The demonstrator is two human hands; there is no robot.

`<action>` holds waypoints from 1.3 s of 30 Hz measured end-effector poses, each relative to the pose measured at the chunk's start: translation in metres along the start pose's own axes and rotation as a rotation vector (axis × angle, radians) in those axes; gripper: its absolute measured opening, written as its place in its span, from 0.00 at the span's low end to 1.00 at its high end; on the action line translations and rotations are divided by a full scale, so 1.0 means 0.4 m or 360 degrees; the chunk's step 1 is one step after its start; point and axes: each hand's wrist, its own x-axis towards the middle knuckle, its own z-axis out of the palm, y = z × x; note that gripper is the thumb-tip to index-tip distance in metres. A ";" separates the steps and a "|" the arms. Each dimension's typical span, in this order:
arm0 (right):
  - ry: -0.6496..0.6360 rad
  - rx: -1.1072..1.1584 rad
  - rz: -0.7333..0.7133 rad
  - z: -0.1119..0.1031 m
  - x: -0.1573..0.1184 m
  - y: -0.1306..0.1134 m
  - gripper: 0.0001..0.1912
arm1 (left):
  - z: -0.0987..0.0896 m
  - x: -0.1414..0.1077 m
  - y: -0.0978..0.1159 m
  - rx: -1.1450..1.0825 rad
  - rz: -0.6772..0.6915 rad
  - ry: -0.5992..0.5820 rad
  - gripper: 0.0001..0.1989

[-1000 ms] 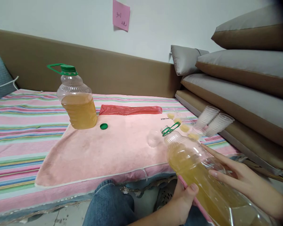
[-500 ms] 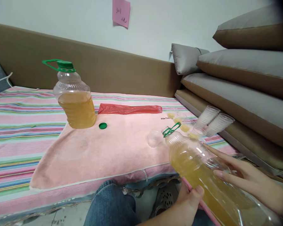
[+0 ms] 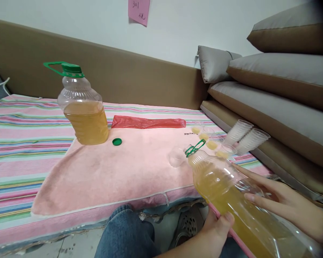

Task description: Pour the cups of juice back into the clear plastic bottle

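A large clear plastic bottle [image 3: 231, 195] of yellow liquid is tipped over toward the left, its uncapped neck ringed by a green handle. My left hand [image 3: 218, 227] grips its lower side, the thumb over a pink strip. On the upper side, my right hand [image 3: 282, 204] grips the bottle with fingers apart along it. Just left of the mouth is a clear plastic cup [image 3: 175, 157]; whether liquid is running into it I cannot make out. Beyond the bottle stand several cups [image 3: 212, 144] with a little yellow liquid, partly hidden by its shoulder.
A second bottle [image 3: 87, 122] with a green cap stands at the left. Near it lies a loose green cap [image 3: 117, 142] on the pink cloth [image 3: 102, 175]. A red plastic bag [image 3: 148, 123] lies behind. At the right are stacked cups [image 3: 251, 141] and cushions [image 3: 271, 96].
The view has shifted slightly. Both hands keep the tilted bottle in nearly the same place, its mouth still by the cup.
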 end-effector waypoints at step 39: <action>-0.0066 -0.0106 0.0063 -0.002 0.007 0.031 0.36 | -0.003 -0.002 -0.005 -0.0033 0.0012 0.0083 0.37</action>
